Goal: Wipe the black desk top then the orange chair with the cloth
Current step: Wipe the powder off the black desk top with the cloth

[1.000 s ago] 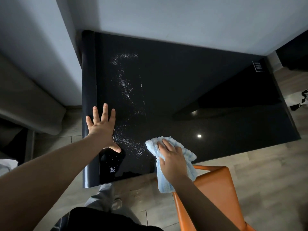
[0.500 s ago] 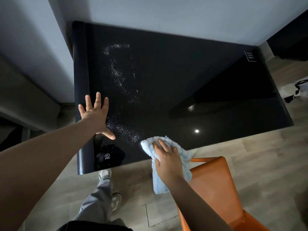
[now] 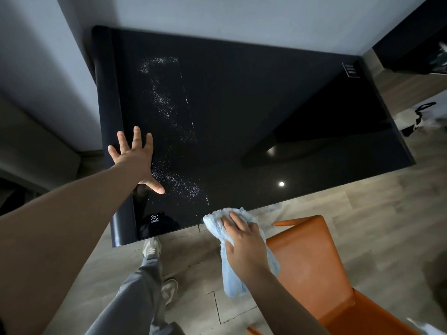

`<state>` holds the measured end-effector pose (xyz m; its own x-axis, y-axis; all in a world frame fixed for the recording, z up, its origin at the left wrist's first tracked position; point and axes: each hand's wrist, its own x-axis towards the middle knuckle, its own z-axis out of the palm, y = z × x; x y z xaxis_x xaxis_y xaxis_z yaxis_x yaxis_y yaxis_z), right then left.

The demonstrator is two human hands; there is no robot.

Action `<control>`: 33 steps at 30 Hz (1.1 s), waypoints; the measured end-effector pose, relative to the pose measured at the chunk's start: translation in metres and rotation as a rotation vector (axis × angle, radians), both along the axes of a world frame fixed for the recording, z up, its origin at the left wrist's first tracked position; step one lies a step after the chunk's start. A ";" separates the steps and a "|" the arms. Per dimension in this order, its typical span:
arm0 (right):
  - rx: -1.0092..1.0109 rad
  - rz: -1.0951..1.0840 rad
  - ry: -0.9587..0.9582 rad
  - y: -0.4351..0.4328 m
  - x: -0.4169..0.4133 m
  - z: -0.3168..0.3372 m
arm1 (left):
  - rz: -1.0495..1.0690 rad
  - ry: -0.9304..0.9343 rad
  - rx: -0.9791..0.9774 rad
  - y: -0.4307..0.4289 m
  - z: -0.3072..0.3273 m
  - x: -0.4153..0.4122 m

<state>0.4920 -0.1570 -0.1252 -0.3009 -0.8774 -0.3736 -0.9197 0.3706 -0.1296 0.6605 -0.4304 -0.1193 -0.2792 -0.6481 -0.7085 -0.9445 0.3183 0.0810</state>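
Note:
The black desk top (image 3: 254, 100) fills the middle of the view and is glossy, with trails of white specks (image 3: 169, 110) across its left half. My left hand (image 3: 135, 160) presses flat on the desk near its rounded left edge, fingers spread. My right hand (image 3: 244, 245) grips the fluffy light blue cloth (image 3: 233, 281) at the desk's near edge. The cloth's top touches the edge and the rest hangs down below my palm. The orange chair (image 3: 312, 262) stands just right of that hand, in front of the desk.
Grey walls run behind and left of the desk. My legs in grey trousers with white shoes (image 3: 151, 247) stand on the wood-look floor below the desk's near edge. A white and black bag (image 3: 420, 117) lies on the floor at right, and a dark cabinet (image 3: 416, 44) stands at upper right.
My right hand has drawn the cloth back from the desk surface to its near edge, so most of the cloth now hangs off. My left hand stays pressed in place.

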 end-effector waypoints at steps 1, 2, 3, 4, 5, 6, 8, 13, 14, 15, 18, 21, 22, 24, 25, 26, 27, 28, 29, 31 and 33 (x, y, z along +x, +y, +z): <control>0.009 -0.001 -0.004 0.003 0.000 0.000 | 0.001 -0.003 0.000 0.000 0.000 -0.001; 0.030 0.010 -0.011 0.007 0.001 0.001 | 0.001 -0.004 -0.001 0.000 0.000 -0.001; 0.058 0.013 -0.022 0.012 0.003 0.001 | 0.000 -0.004 -0.004 0.000 0.000 -0.002; 0.091 0.001 -0.030 0.020 0.005 -0.001 | -0.001 -0.003 -0.005 0.000 0.000 -0.002; 0.111 -0.025 -0.039 0.028 0.006 -0.002 | -0.001 0.003 -0.006 -0.001 0.000 -0.002; 0.121 -0.065 -0.050 0.033 0.007 -0.002 | 0.001 0.012 -0.009 -0.001 -0.001 -0.001; 0.108 -0.147 -0.061 0.037 0.011 0.004 | -0.006 0.013 -0.012 -0.002 -0.001 -0.001; 0.003 -0.153 0.049 0.019 0.019 0.028 | -0.014 0.026 -0.015 -0.003 0.001 0.001; 0.027 -0.173 0.033 0.016 0.022 0.030 | -0.021 0.032 -0.023 -0.003 0.001 0.003; 0.029 -0.201 0.020 0.013 0.022 0.030 | -0.033 0.039 -0.034 -0.002 0.001 0.004; -0.021 -0.251 0.054 -0.004 0.027 0.039 | -0.080 0.073 -0.059 -0.005 0.004 0.014; -0.053 -0.284 0.071 -0.025 0.036 0.051 | -0.150 0.126 -0.036 -0.016 0.012 0.029; -0.067 -0.299 0.072 -0.032 0.039 0.054 | -0.173 0.147 -0.029 -0.021 0.015 0.034; -0.096 -0.328 0.060 -0.049 0.043 0.060 | -0.206 0.201 -0.003 -0.031 0.020 0.044; -0.109 -0.331 0.057 -0.059 0.045 0.062 | -0.212 0.228 0.010 -0.036 0.023 0.048; -0.119 -0.322 0.060 -0.069 0.046 0.065 | -0.212 0.252 0.017 -0.041 0.026 0.053; -0.135 -0.316 0.069 -0.080 0.047 0.067 | -0.211 0.269 0.016 -0.047 0.028 0.057; -0.153 -0.319 0.075 -0.092 0.046 0.071 | -0.214 0.278 0.007 -0.053 0.031 0.061; -0.175 -0.327 0.077 -0.103 0.046 0.076 | -0.218 0.283 -0.006 -0.058 0.032 0.065; -0.212 -0.315 0.075 -0.126 0.043 0.083 | -0.218 0.276 -0.040 -0.068 0.033 0.072; -0.235 -0.279 0.070 -0.151 0.037 0.088 | -0.216 0.248 -0.062 -0.076 0.032 0.076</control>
<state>0.5294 -0.3083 -0.0377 -0.5585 -0.8174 -0.1412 -0.7971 0.5760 -0.1814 0.7361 -0.5065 -0.0871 -0.5739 -0.5946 -0.5631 -0.8085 0.5207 0.2741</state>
